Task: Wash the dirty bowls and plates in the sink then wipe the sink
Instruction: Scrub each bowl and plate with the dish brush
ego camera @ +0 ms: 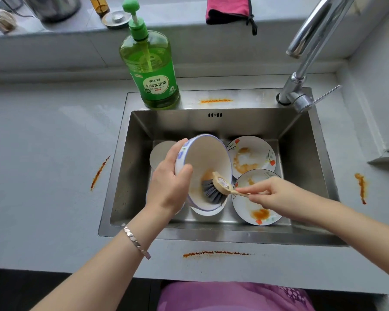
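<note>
My left hand (166,182) grips the white ceramic bowl with the blue rim and blue flower print (209,158). The thumb is hooked over its near edge and the fingers are curled round the outside. The bowl is tilted, mouth toward me, above the floor of the rectangular stainless steel sink (121,153). Bare steel wall shows beyond the fingertips and to their left. My right hand (270,196) pinches the end of the beige-handled dish brush with grey bristles (213,191) between thumb and forefinger. The bristles are pressed against the bowl's inner wall, at an orange-brown smear just right of my left thumb. Under the right fingers lies a round white floral plate smeared with orange sauce (256,212), partly covered by that hand. A second sauce-stained floral plate (254,153) sits just beyond it, its left edge behind the bowl. Past the left fingers a plain white round dish (161,151) is half hidden. A white rim (207,212) peeks out below the bowl; I cannot tell what it belongs to. The chrome tap (301,70) runs out of view at the top.
</note>
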The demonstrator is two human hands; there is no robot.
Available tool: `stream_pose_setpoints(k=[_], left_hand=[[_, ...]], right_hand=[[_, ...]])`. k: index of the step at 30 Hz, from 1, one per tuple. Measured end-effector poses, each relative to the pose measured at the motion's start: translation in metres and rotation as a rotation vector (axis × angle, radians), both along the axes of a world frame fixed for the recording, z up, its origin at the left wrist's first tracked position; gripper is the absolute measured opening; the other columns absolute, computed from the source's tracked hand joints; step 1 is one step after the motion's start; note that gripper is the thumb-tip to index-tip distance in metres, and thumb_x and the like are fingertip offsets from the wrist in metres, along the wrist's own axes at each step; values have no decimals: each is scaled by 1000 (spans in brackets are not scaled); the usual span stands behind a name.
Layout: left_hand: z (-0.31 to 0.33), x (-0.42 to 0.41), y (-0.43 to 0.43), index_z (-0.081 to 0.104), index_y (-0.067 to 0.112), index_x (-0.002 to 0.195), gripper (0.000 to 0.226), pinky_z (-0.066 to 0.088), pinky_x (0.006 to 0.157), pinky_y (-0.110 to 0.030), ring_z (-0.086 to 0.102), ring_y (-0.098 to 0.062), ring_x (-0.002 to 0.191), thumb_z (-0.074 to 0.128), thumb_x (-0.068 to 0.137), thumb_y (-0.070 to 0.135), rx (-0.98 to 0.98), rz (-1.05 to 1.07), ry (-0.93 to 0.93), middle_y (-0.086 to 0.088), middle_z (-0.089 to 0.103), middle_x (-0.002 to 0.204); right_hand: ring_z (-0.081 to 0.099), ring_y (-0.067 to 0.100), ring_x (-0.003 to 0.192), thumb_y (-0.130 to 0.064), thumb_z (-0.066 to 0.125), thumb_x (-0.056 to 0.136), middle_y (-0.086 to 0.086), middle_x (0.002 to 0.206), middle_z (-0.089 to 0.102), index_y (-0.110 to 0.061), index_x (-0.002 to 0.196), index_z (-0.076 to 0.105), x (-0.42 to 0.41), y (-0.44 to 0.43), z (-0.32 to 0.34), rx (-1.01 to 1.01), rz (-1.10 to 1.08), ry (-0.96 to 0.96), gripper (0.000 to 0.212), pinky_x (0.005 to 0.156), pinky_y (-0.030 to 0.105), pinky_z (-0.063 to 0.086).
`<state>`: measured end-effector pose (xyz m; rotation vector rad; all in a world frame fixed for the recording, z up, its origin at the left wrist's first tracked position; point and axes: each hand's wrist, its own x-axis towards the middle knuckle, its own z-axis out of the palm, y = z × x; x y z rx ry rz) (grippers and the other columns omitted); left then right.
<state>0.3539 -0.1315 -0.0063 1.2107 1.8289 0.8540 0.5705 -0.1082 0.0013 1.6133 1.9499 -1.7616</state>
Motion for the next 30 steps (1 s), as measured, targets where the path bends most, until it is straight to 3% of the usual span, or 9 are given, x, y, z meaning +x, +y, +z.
stream_pose_setpoints(k=[5, 8, 10, 13, 18, 21, 23, 27, 30], left_hand=[[0, 3, -1, 47, 37, 130, 60, 41, 80, -24, 52, -11, 98, 38, 71, 33, -10, -66, 31, 9, 57, 111], [2, -2, 1, 44, 39, 132, 60, 42, 80, -26, 51, -12, 96, 37, 72, 35, -49, -51, 60, 9, 57, 108], [4, 1, 3, 43, 40, 131, 59, 46, 81, -30, 52, -13, 96, 37, 73, 37, -66, -62, 72, 7, 58, 108], [7, 1, 6, 46, 41, 129, 57, 45, 77, -29, 53, -7, 90, 35, 72, 39, -113, -23, 32, 10, 57, 105], [16, -1, 7, 46, 42, 122, 43, 58, 61, -39, 57, -17, 87, 35, 80, 37, -378, -98, -102, 8, 56, 101], [24, 8, 8, 46, 34, 115, 30, 56, 60, -38, 56, -23, 80, 30, 93, 23, -541, -118, -212, 0, 53, 94], [29, 8, 10, 49, 29, 102, 23, 56, 60, -38, 54, -25, 77, 29, 93, 22, -571, -67, -250, -6, 52, 92], [31, -2, 17, 49, 23, 83, 17, 56, 61, -39, 54, -26, 69, 34, 91, 24, -568, 86, -284, -11, 52, 90], [30, 0, 16, 49, 24, 83, 17, 56, 59, -38, 54, -26, 70, 34, 91, 26, -582, 61, -270, -11, 52, 90]], right_hand=[[21, 11, 50, -24, 49, 95, -11, 40, 27, -51, 108, 58, -6, -16, 3, -21, 50, 57, 32, 49, 23, 24], [30, 5, 45, -24, 47, 96, -11, 39, 35, -45, 116, 59, 8, -7, 2, 52, 41, -73, 32, 50, 25, 38], [38, 1, 37, -24, 44, 97, -18, 33, 40, -45, 118, 56, 2, -11, 5, 52, 104, -66, 32, 44, 10, 32], [36, 4, 37, -24, 45, 97, -15, 32, 36, -45, 117, 57, -5, -17, 9, 22, 112, -20, 32, 42, 11, 28], [56, 5, 64, -34, 37, 97, -9, 93, 69, -60, 122, 43, 6, 9, 6, 433, 314, -366, 36, 60, 21, 46], [55, 20, 65, -32, 29, 98, -7, 73, 52, -64, 126, 21, -4, 22, 5, 805, 426, -427, 43, 48, 29, 38], [33, 19, 44, -28, 34, 93, -7, 57, 25, -62, 123, 38, -7, 24, 5, 954, 450, -429, 45, 39, 22, 9], [34, 18, 52, -26, 48, 92, -6, 65, 32, -58, 129, 37, 7, 6, -7, 891, 481, -433, 50, 41, 21, 13], [43, 19, 69, -29, 28, 98, -4, 77, 41, -60, 135, 21, 3, -2, -2, 751, 507, -416, 49, 52, 28, 30]])
